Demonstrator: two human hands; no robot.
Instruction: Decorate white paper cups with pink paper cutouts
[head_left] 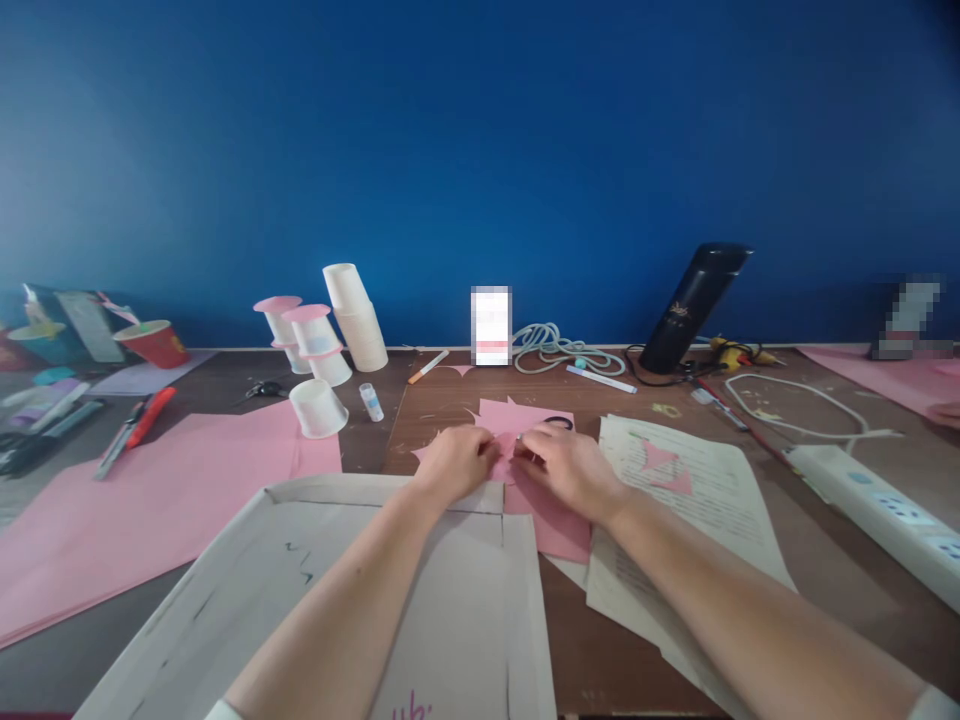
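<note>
Both of my hands meet over a small piece of pink paper (508, 447) near the middle of the brown table. My left hand (455, 462) is closed, its fingertips pinching the left side of the piece. My right hand (566, 464) is closed too, pinching the right side of the same piece. Under them lies a larger pink sheet (555, 525) with pointed cut edges. Black scissor handles (559, 423) show just beyond my right hand. A grey-white card sheet (330, 590) lies under my forearms.
White paper cups (358, 318), some with pink lids, stand at the back left beside a glue stick (370, 401). A big pink sheet (150, 500) and utility knives (139, 425) lie left. Printed pages (697, 490), a power strip (877, 510), cables and a black bottle (694, 305) are right.
</note>
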